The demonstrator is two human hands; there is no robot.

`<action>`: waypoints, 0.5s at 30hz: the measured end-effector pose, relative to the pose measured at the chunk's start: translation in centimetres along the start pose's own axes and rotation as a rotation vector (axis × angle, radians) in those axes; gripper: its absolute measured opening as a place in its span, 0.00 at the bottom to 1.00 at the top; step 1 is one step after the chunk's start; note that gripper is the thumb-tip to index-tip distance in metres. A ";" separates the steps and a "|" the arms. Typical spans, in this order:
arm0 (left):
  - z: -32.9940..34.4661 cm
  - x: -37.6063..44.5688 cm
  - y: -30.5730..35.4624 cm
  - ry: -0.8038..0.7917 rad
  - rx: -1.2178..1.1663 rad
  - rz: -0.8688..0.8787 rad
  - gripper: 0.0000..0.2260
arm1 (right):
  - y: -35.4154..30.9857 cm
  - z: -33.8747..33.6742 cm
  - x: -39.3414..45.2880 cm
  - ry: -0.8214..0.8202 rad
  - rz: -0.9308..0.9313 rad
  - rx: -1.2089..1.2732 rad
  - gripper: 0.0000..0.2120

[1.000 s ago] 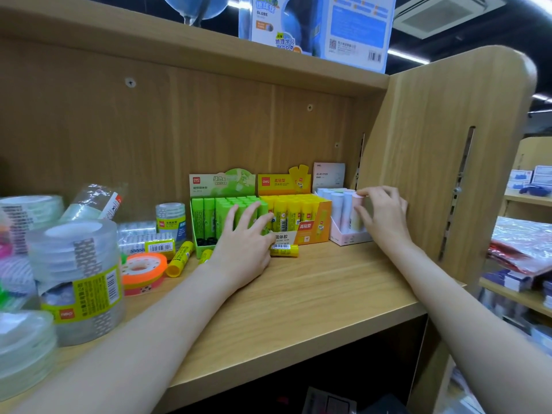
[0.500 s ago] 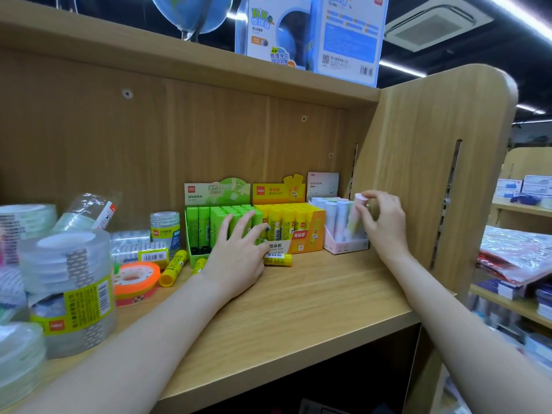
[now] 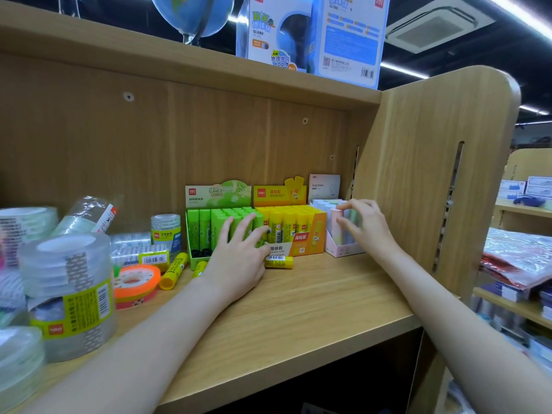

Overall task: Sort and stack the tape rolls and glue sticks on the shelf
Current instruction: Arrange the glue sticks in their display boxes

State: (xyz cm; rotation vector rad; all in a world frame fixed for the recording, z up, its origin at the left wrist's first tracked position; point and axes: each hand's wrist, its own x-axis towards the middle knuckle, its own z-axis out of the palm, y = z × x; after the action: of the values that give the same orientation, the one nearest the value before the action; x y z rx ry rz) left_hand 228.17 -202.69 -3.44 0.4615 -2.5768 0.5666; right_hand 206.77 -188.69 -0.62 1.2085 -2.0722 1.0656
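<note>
Bright, even light falls from long ceiling strips [image 3: 401, 70] at the upper right, leaving the wooden shelf [image 3: 298, 309] warmly lit with only soft shadows under the arms and a dark hollow below its near edge. The wide lens bows the upper board and the right side panel [image 3: 433, 174], and stretches things at the edges. The near-left tape rolls [image 3: 68, 294] and the right hand [image 3: 369, 227] look smeared, and glare sits on the rolls' wrap.

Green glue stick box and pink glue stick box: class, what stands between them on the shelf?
In the head view, the yellow glue stick box stands between the green glue stick box and the pink glue stick box.
</note>
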 end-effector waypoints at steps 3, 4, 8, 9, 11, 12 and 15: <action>0.1 0.0 0.0 0.012 -0.013 0.002 0.16 | 0.4 0.1 -0.2 -0.011 -0.004 -0.065 0.11; 0.1 0.0 0.0 0.012 -0.013 0.004 0.16 | 0.5 0.1 -0.4 -0.019 -0.009 -0.083 0.14; 0.1 0.1 0.0 0.010 0.019 0.009 0.17 | 1.0 0.1 -0.8 -0.044 -0.011 -0.117 0.21; 0.1 0.1 0.0 0.019 0.011 0.010 0.17 | 0.9 0.0 -0.9 -0.046 -0.006 -0.117 0.23; 0.0 0.0 -0.1 0.024 -0.003 0.007 0.17 | 0.6 -0.1 -1.1 -0.010 0.004 -0.096 0.25; 0.0 0.0 0.0 0.017 0.003 0.008 0.18 | 0.5 -0.2 -1.3 0.019 0.006 -0.081 0.25; -0.5 -0.2 0.0 -0.002 -0.051 0.000 0.18 | -0.7 -0.4 -2.4 0.108 -0.017 -0.022 0.18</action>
State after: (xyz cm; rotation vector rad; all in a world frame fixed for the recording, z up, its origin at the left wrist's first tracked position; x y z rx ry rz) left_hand 228.49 -202.42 -3.13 0.4452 -2.5871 0.4989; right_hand 208.51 -187.40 -1.94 1.1311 -1.9826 1.0739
